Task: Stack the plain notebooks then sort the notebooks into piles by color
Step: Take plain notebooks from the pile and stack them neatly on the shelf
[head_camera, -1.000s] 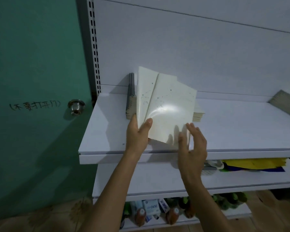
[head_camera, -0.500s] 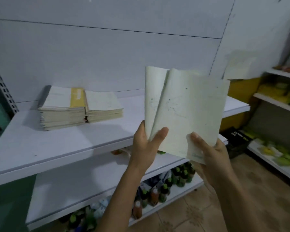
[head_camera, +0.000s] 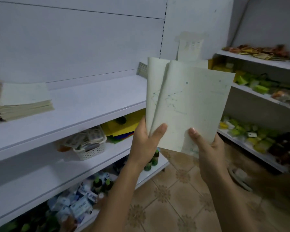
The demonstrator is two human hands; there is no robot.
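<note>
White shelves (head_camera: 84,113) line the wall, with a pile of notebooks (head_camera: 23,101) resting at the far left of the top one. Held up over the tiled floor (head_camera: 171,198), two pale notebooks (head_camera: 191,106) fan apart; the left hand (head_camera: 146,143) pinches their lower left corner, the right hand (head_camera: 206,144) grips the front one's bottom edge

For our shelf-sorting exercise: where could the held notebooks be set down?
The top shelf is bare between the notebook stack at left and the leaning stack at right. The shelf below is crowded by a white basket and coloured sheets.
</note>
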